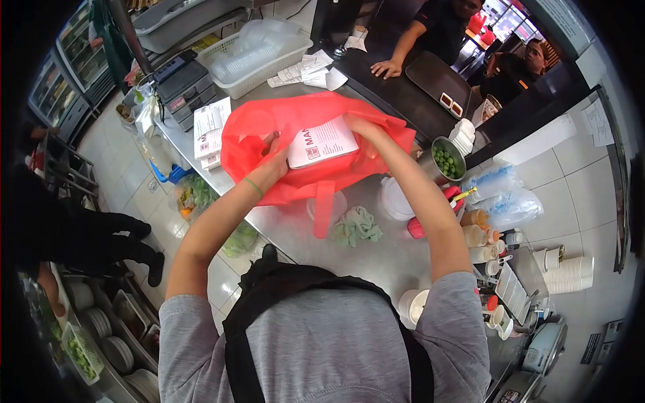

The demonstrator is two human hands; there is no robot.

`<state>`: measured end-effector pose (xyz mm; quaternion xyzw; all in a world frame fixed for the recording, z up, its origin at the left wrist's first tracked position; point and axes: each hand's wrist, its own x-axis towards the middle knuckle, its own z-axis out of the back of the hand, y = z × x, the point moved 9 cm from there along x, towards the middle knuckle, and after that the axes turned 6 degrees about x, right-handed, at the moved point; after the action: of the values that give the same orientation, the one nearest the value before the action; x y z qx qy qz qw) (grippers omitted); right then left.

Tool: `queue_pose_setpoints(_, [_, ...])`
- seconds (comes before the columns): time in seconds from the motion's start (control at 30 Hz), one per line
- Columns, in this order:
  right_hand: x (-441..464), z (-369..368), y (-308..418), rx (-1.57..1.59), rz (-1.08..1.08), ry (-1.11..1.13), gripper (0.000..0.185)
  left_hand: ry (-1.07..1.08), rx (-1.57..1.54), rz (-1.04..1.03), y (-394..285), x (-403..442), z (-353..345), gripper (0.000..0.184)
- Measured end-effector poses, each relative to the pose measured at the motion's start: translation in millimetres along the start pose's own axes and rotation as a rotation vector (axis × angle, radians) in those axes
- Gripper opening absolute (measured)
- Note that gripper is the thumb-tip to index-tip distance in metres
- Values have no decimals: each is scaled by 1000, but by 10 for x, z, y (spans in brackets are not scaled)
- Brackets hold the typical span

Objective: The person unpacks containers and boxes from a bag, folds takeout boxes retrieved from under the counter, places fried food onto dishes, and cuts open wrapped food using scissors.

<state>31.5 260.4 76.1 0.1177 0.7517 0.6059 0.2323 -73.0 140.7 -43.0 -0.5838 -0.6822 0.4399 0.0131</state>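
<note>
A red cloth-like carry bag [255,121] lies spread wide on the steel counter, one strap [323,211] hanging toward me. In its mouth sits a white takeaway box [326,142] with red print. My left hand [272,160] is closed on the box's left side, its fingers partly covered by red fabric. Against the box's right side, my right hand [364,133] grips near the upper corner, with some fingers hidden in the bag. A green band circles my left wrist. Just below the bag lies a crumpled green cloth [359,226].
More printed white boxes [211,129] stand left of the bag. Behind are a white basket [259,70] of plastic containers and paper slips [312,70]. A metal pot of limes [447,160] and sauce bottles [476,235] stand right. People stand beyond the pass counter [403,101].
</note>
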Motion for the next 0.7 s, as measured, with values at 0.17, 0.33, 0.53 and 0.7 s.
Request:
queue_pose_setpoints(0.17, [81,14,-23,79,-35,13,33,20,-17,23,7,-30,-8,37])
queue_pose_setpoints(0.33, [227,-10,-5,99,-72,39,33,36,-28,38,-7,-60,-16,37])
queue_pose_setpoints(0.53, [428,-94,41,96,-131,78,33,53,-41,55,-4,-95,-39,37])
queue_pose_setpoints(0.7, [552,-184,133,92,-166,117,32,71,-47,67,23,-104,-91,37])
